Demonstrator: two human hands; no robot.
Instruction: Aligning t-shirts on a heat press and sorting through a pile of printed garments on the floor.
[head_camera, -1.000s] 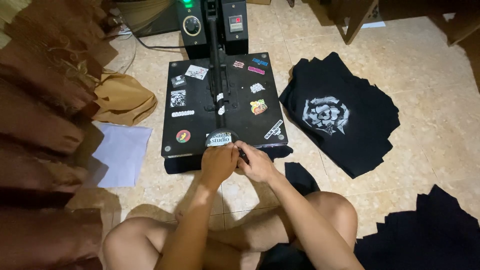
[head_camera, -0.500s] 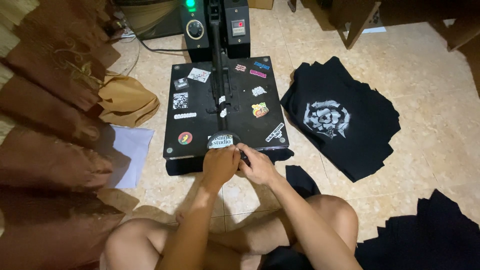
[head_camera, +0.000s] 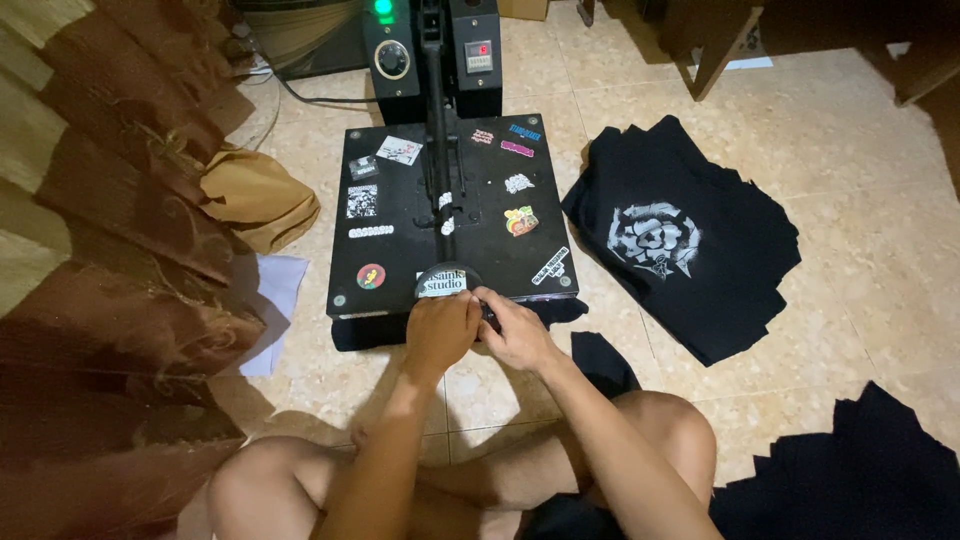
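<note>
Matt black press plate (head_camera: 455, 215), seemingly metal

Both forearms reach forward from the bent bare knees, hands together at the near edge of the heat press (head_camera: 400, 265). Left hand (head_camera: 440, 330) curled, knuckles up; right hand (head_camera: 512, 335) touching it, fingers bent.

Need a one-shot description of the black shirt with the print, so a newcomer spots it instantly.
Start at the black heat press on the tiled floor, its top plate covered in stickers. Just beside it, on the side away from the brown curtain, lies a pile of black shirts. The one on top alone shows a round grey-white print; the other dark fabric nearby looks plain.
</note>
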